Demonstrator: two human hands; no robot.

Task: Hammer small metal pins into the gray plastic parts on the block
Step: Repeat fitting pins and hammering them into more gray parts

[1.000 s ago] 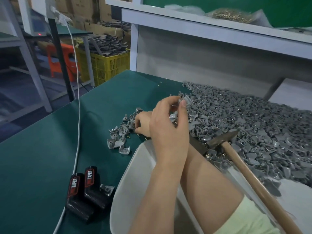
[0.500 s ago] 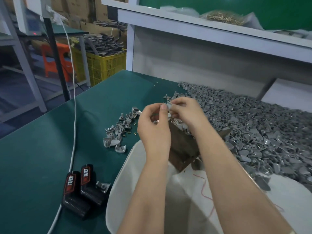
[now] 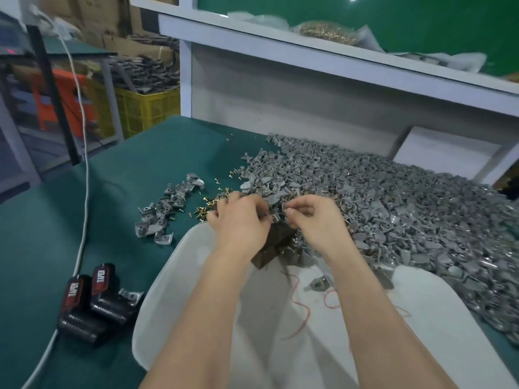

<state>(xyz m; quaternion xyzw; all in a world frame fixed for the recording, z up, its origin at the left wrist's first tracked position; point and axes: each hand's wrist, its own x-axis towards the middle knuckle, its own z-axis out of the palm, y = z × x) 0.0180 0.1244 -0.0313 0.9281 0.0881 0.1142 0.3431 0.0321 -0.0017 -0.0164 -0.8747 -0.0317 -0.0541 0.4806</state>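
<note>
Both hands are closed together over the dark brown block (image 3: 273, 244). The block sits at the far rim of the white plastic tub (image 3: 168, 265) on the green worktop (image 3: 112, 197).

The left hand (image 3: 241, 223) curls its fingers round one small gray plastic part (image 3: 276, 210) at the block's top. The right hand (image 3: 317, 217) pinches the same part from the opposite side with thumb and forefinger. We cannot tell whether a pin is already between those fingertips.

The part lies directly between the hands, about equally near both, and its long axis cannot be made out.

Loose brass-coloured metal pins (image 3: 209, 206) lie just left of the left hand, so we judge that hand the nearer for fetching one. The large heap of gray plastic parts (image 3: 407, 209) lies to the right.

No hammer is in view, so we judge that seating the part comes before any strike.
</note>
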